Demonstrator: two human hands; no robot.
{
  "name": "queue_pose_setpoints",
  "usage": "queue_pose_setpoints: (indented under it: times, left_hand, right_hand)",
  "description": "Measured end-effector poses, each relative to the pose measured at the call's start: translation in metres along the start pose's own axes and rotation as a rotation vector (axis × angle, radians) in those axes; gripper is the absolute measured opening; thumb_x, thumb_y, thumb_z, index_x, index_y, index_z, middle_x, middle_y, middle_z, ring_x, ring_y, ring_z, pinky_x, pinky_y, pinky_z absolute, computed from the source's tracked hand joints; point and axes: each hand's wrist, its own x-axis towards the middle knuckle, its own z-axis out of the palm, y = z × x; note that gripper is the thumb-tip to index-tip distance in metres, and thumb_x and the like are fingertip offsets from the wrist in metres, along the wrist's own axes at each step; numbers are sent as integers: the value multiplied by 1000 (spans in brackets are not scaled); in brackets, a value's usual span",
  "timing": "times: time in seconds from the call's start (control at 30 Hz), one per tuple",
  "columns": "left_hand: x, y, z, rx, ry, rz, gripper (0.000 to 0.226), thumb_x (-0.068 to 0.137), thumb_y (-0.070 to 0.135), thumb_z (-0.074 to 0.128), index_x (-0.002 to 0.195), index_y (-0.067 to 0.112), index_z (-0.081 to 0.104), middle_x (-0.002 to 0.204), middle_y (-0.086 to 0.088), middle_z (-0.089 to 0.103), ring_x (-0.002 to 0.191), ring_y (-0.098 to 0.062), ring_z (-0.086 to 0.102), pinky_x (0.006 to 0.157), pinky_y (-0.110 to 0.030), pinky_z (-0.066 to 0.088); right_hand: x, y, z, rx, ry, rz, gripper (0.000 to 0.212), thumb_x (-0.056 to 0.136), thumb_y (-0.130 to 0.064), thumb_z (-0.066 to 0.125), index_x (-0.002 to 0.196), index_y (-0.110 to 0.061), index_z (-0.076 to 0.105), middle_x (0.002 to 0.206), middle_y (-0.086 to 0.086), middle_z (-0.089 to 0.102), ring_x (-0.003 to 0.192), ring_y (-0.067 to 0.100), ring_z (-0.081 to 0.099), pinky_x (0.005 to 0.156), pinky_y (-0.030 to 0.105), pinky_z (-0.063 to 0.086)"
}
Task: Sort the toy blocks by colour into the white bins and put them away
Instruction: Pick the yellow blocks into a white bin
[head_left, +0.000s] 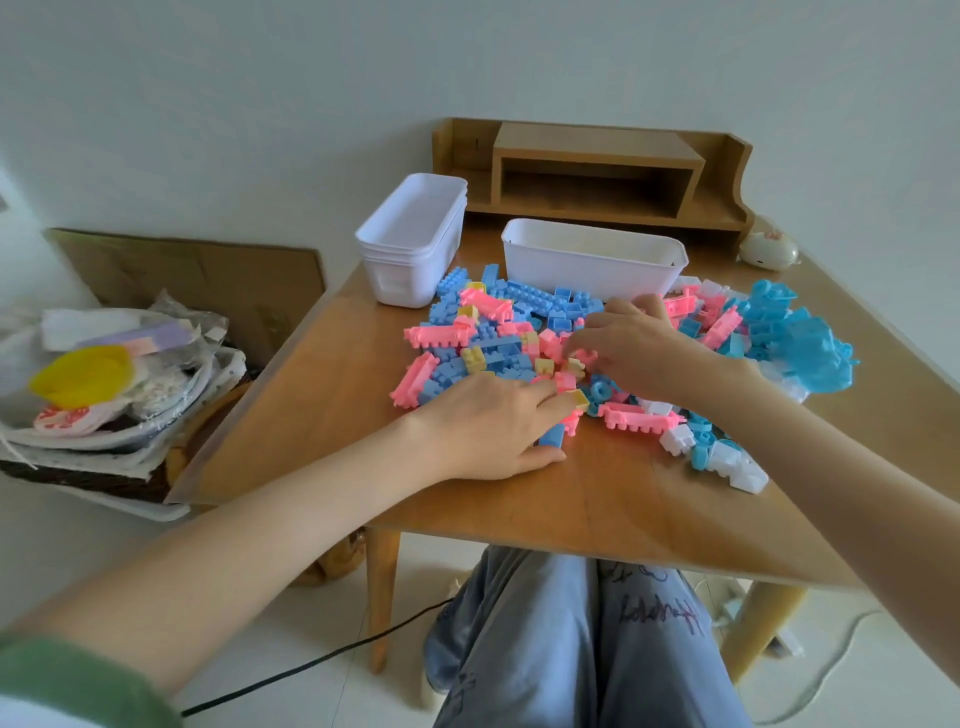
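- Head cam: the block pile (498, 332) sprawls across the table (597, 499), with both hands in it.
- Left hand (493, 426) lies flat, fingers stretched out, tips touching a yellow block (581, 399).
- Right hand (639, 348) is curled down into the pile; can't tell if it's got 1.
- The open white bin (592, 260) sits just behind the right hand, long side crosswise, so I'd say that hand's nearer.

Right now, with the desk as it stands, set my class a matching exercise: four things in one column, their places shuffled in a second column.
Things
1. stacked white bins
2. single white bin
3. wooden shelf
4. cream round gadget

Places
A. rear right of the table
B. just behind the block pile
C. along the table's back edge
D. rear left, beside the single bin

Pairs: 1-D, 2-B, 3-C, 4-A
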Motion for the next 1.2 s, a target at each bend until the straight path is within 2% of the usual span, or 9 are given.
queue_pose_setpoints:
  times: [0.17, 0.33, 0.43, 0.6, 0.73, 0.8, 0.93, 1.1, 1.2]
  left_hand:
    - [1, 3, 7, 101, 111, 40, 38, 76, 36, 75, 96, 6, 65, 80, -8, 67, 54, -21, 61, 34, -22, 38]
    - [5, -3, 10, 178, 186, 107, 36, 79, 42, 72, 82, 7, 63, 61, -3, 62, 50, -18, 54, 52, -25, 37]
    - [7, -7, 6, 131, 225, 113, 37, 75, 43, 75, 78, 8, 63, 56, 0, 59, 47, -15, 50, 54, -22, 36]
    - [7, -17, 0, -67, 329, -17, 40, 85, 45, 50, 80, 7, 61, 57, 3, 56, 48, -13, 48, 63, -14, 27]
    - [14, -30, -4, -94, 373, -229, 42, 88, 44, 46, 84, 5, 58, 56, 2, 54, 46, -14, 49, 62, -21, 38]
    - [17, -39, -3, -82, 326, -371, 41, 90, 47, 47, 87, 7, 54, 56, 3, 54, 47, -13, 49, 54, -21, 36]
    - [19, -55, 7, -205, 97, -629, 35, 94, 49, 44, 94, 14, 44, 61, 3, 52, 52, -13, 50, 47, -27, 37]
    - [27, -62, 10, -247, 33, -713, 35, 95, 49, 42, 96, 15, 46, 63, 7, 50, 52, -8, 48, 46, -23, 32]
    - [36, -68, 8, -298, -6, -740, 34, 95, 48, 42, 95, 14, 45, 65, 6, 51, 58, -11, 51, 51, -27, 38]
  right_hand:
    - [0, -7, -3, 41, -47, -58, 33, 94, -32, 52, 126, -35, 46, 121, -13, 53, 116, 14, 40, 102, 35, 20]
    - [4, -4, 3, 128, -55, -8, 17, 94, -29, 52, 111, -31, 52, 109, -9, 59, 104, 13, 47, 95, 30, 22]
    - [3, -2, 4, 209, -54, -1, 16, 94, -25, 52, 110, -29, 52, 110, -10, 59, 99, 12, 49, 93, 28, 21]
    - [1, 2, 1, 336, 18, -25, 25, 95, -22, 50, 118, -29, 47, 120, -7, 47, 103, 15, 48, 102, 32, 29]
    - [5, 0, -1, 469, 93, -56, 24, 91, -16, 56, 114, -22, 52, 111, -3, 41, 91, 16, 52, 83, 22, 43]
    - [10, -3, -1, 498, 66, -93, 20, 91, -13, 57, 107, -23, 55, 105, -5, 39, 87, 13, 51, 80, 20, 43]
    - [17, -8, -3, 551, -131, -146, 25, 92, -14, 54, 113, -27, 57, 112, -8, 49, 97, 12, 53, 90, 26, 46]
    - [24, -9, -5, 537, -201, -128, 11, 93, -19, 51, 98, -28, 53, 103, -7, 59, 89, 14, 57, 82, 27, 49]
    - [30, -9, -4, 520, -174, -119, 11, 92, -16, 52, 90, -27, 52, 98, -7, 60, 84, 13, 58, 78, 26, 49]
